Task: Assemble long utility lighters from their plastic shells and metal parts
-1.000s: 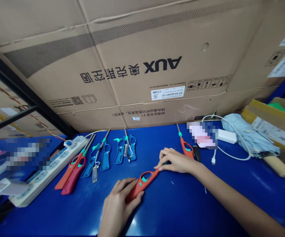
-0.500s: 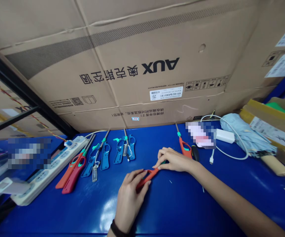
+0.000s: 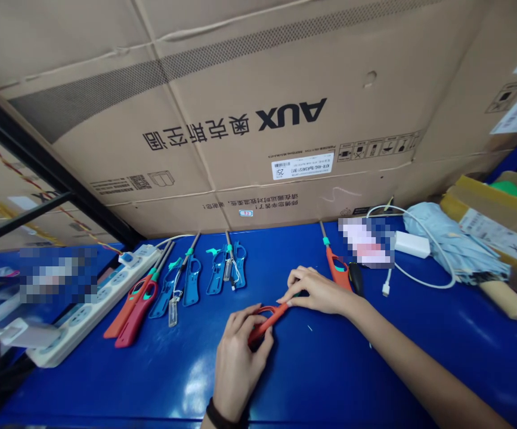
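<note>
The left hand [image 3: 239, 351] has its fingers curled around the handle of an orange gas lighter [image 3: 268, 323], the thumb closed in along the near side. The fingers of the right hand [image 3: 315, 292] are nearly shut, pinching the lighter's front end, where a bit of green shows beneath them. The held lighter lies slanted between both hands, low over the middle of the blue counter [image 3: 325, 375]; whether it touches the surface, I cannot tell. Just beyond the right hand is a second orange lighter [image 3: 340, 274], with a black handle [image 3: 355, 279] beside it. Well to the left, opened blue casings [image 3: 192, 287] lie near metal tubes and wires, then a red lighter [image 3: 129, 329] and another orange lighter [image 3: 122, 316] beside a white power strip [image 3: 77, 316].
</note>
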Motion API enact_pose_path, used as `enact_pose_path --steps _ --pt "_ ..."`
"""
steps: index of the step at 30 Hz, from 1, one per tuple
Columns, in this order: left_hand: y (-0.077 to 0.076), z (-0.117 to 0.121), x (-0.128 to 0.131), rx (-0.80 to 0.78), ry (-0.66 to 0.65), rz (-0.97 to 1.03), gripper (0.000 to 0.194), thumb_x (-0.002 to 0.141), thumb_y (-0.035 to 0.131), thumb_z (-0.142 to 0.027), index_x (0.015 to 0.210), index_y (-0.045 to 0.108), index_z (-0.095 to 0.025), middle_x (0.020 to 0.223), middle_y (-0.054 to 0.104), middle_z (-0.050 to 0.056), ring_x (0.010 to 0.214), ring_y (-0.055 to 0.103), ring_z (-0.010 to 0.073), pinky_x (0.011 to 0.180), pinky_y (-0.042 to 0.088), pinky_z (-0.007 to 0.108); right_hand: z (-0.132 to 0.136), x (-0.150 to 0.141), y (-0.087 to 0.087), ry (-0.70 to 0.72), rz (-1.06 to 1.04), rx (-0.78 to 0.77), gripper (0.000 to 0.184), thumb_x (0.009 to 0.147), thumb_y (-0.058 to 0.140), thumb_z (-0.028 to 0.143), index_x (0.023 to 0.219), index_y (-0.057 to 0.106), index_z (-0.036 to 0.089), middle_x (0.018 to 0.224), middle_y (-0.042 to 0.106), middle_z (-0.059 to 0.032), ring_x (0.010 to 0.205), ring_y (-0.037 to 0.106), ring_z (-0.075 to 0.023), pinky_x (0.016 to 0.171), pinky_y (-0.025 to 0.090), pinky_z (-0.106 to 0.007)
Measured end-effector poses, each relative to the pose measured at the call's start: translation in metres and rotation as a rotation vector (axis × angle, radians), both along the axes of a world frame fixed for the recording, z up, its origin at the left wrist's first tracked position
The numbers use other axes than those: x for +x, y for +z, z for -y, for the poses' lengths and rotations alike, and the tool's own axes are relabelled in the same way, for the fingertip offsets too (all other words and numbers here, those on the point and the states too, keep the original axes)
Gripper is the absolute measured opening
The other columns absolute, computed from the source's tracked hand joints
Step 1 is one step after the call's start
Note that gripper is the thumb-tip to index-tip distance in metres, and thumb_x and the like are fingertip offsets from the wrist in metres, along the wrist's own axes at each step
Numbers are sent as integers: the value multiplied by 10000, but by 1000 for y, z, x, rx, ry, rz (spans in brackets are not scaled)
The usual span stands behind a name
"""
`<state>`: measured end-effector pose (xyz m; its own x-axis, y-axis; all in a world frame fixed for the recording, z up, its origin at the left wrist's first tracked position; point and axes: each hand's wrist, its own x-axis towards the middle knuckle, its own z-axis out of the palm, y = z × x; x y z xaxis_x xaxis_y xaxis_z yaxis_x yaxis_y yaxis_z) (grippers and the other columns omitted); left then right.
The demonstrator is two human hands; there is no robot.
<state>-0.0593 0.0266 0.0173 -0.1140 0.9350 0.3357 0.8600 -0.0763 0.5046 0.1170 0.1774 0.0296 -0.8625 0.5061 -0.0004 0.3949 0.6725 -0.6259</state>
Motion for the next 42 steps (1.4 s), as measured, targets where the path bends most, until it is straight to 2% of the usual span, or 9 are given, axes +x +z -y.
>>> enact_pose_path --steps 6,13,18,23,29,42 --pt "3 2 -4 -23 -19 25 155 833 573 -305 909 691 -239 1077 673 66 1008 617 226 859 521 396 1 0 1 -13 -6 -27 193 862 580 372 1017 686 418 957 558 -16 924 487 -191 869 322 -379" --pt "8 -1 -5 -79 21 18 172 844 544 -310 881 696 -237 1038 683 72 978 634 240 824 532 411 2 0 1 -24 -16 -34 186 851 591 391 1005 694 405 933 573 -20 919 489 -197 869 320 -385" --pt "6 -1 0 -70 42 -6 179 856 526 -301 881 689 -231 1040 675 72 977 624 237 826 524 417 1 0 -1 -25 -20 -17 184 848 599 378 1003 697 396 940 578 -23 919 493 -198 860 324 -383" --pt "1 4 5 -44 37 -59 192 849 546 -311 982 668 -245 1094 637 65 1018 587 230 845 510 397 0 0 -1 -25 -12 -1 186 848 596 383 1004 691 416 919 557 -16 891 490 -186 841 329 -367" --pt "-4 3 6 -12 82 -106 159 845 549 -295 952 658 -249 1090 633 48 979 586 225 786 519 358 0 0 -1 -23 -5 -6 189 849 594 389 1009 691 412 916 557 -19 896 486 -189 842 324 -367" --pt "-1 1 3 -11 46 -48 146 822 577 -299 902 685 -242 1074 666 40 1006 596 220 851 510 377 0 -1 0 -17 -1 -3 184 844 603 382 1001 697 402 920 565 -18 886 488 -185 824 333 -360"
